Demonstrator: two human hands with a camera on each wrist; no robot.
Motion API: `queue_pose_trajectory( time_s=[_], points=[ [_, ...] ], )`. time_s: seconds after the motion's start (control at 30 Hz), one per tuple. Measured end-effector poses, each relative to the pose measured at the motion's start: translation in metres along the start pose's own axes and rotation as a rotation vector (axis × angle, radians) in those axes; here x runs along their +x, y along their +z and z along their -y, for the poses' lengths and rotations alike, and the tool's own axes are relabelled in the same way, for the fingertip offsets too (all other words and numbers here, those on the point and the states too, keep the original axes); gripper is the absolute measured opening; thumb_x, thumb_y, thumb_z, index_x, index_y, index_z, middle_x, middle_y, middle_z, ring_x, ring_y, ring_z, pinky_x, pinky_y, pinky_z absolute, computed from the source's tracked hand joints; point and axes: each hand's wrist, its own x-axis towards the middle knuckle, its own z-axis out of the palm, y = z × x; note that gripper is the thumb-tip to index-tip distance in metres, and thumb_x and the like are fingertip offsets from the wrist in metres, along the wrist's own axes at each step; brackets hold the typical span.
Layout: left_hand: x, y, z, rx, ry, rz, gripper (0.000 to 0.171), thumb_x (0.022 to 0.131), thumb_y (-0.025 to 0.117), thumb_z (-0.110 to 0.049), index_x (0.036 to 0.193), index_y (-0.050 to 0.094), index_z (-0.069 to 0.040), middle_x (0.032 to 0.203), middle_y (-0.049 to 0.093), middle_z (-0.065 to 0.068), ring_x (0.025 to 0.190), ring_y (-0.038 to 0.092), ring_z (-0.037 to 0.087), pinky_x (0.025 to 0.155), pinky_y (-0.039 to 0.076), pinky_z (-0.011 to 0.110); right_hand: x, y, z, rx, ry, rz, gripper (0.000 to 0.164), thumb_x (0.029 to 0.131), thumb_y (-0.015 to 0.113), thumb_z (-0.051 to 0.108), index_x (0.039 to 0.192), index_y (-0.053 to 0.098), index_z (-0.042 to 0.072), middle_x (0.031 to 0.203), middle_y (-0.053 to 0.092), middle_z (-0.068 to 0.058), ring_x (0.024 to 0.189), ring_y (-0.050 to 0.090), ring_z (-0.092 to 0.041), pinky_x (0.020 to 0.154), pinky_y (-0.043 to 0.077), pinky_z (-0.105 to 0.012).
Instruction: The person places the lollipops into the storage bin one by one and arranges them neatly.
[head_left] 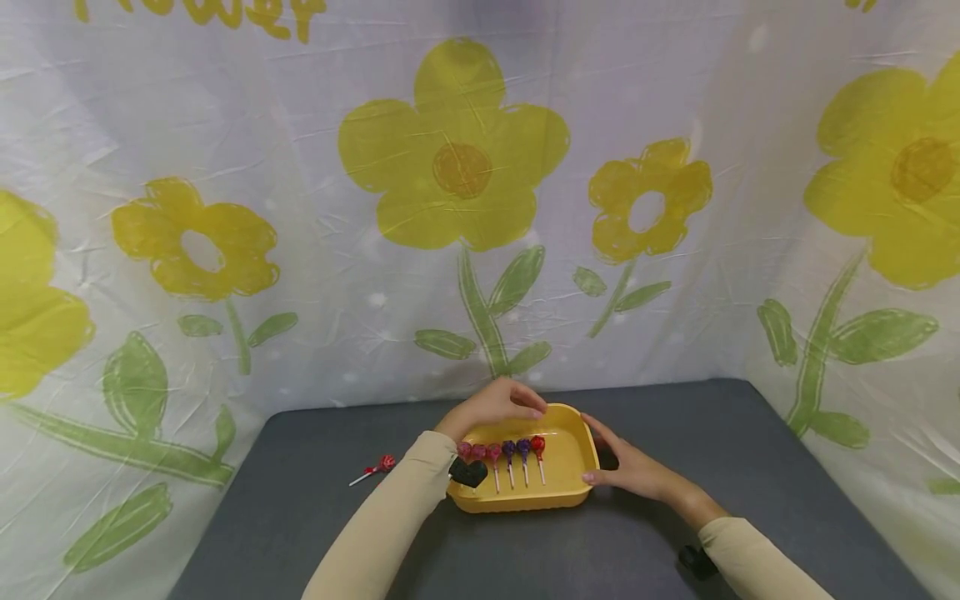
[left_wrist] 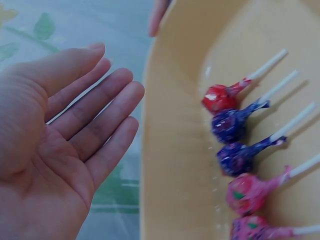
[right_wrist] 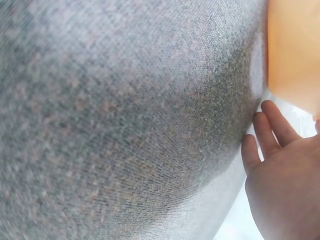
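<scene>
A yellow tray (head_left: 517, 504) on the table holds a row of wrapped lollipops in pink, purple and red; the red lollipop (head_left: 537, 446) is at the right end. My left hand (head_left: 502, 402) is over the tray's far left part, palm bare and fingers loosely extended, as the left wrist view shows. At the tray's right side is my right hand (head_left: 637, 471), its thumb and index finger spread along the rim. The right wrist view shows its other fingers (right_wrist: 269, 135) fairly straight outside the tray. My left forearm partly covers the row's left end in the head view.
One more red lollipop (head_left: 387, 462) lies on the grey table (head_left: 315, 500), left of the tray and close to my left sleeve. Behind the table hangs a white cloth (head_left: 360, 333) printed with yellow flowers. Black wrist devices (head_left: 468, 472) sit at both sleeve cuffs.
</scene>
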Motion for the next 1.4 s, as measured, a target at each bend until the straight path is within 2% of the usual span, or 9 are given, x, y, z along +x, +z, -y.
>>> queue_pose_trajectory(
  time_s=[0.23,0.43,0.7,0.97,1.2,1.4],
  points=[
    [-0.013,-0.020,-0.004,-0.047,0.012,0.014,0.026,0.094,0.068,-0.019,0.116,0.073,-0.007,0.118,0.073,0.010,0.109,0.069,0.021,0.094,0.055,0.028,0.000,0.000,0.000,-0.002,0.003,-0.007,0.096,0.087,0.075,0.037,0.159,0.011,0.033,0.150,0.046,-0.017,0.140,0.042,-0.039,0.107,0.032,-0.071],
    [-0.034,-0.037,-0.009,-0.025,0.021,0.015,0.029,0.095,0.066,-0.020,0.120,0.070,-0.006,0.122,0.071,0.012,0.112,0.069,0.023,0.096,0.055,0.031,0.001,0.000,0.000,-0.008,0.000,-0.005,0.096,0.088,0.074,0.037,0.160,0.011,0.032,0.150,0.045,-0.018,0.140,0.042,-0.040,0.106,0.033,-0.072],
    [-0.061,-0.058,-0.007,-0.016,0.053,-0.024,0.032,0.096,0.066,-0.019,0.126,0.067,-0.008,0.125,0.070,0.014,0.117,0.067,0.026,0.099,0.054,0.036,0.000,0.000,0.000,-0.012,-0.002,-0.008,0.096,0.088,0.074,0.038,0.159,0.010,0.034,0.150,0.044,-0.018,0.140,0.041,-0.041,0.106,0.033,-0.072],
    [-0.094,-0.075,-0.007,-0.050,0.078,-0.119,0.036,0.094,0.069,-0.021,0.128,0.065,-0.010,0.127,0.069,0.016,0.114,0.068,0.027,0.093,0.057,0.034,0.001,-0.001,0.001,0.002,0.014,0.003,0.095,0.089,0.074,0.037,0.160,0.010,0.031,0.150,0.044,-0.017,0.140,0.041,-0.040,0.107,0.030,-0.074],
    [-0.125,-0.090,-0.003,-0.024,0.055,-0.238,0.036,0.092,0.071,-0.021,0.127,0.066,-0.015,0.126,0.069,0.011,0.111,0.068,0.024,0.091,0.057,0.031,0.001,0.001,0.001,-0.005,0.014,0.009,0.095,0.089,0.073,0.038,0.159,0.009,0.034,0.150,0.044,-0.018,0.140,0.041,-0.040,0.106,0.031,-0.073],
    [-0.149,-0.100,0.004,-0.031,0.034,-0.283,0.037,0.093,0.069,-0.021,0.130,0.064,-0.016,0.129,0.067,0.014,0.118,0.065,0.030,0.091,0.056,0.026,0.000,0.000,0.001,0.000,0.014,0.002,0.094,0.089,0.072,0.037,0.159,0.009,0.034,0.149,0.044,-0.018,0.140,0.040,-0.041,0.105,0.032,-0.074]
  ],
)
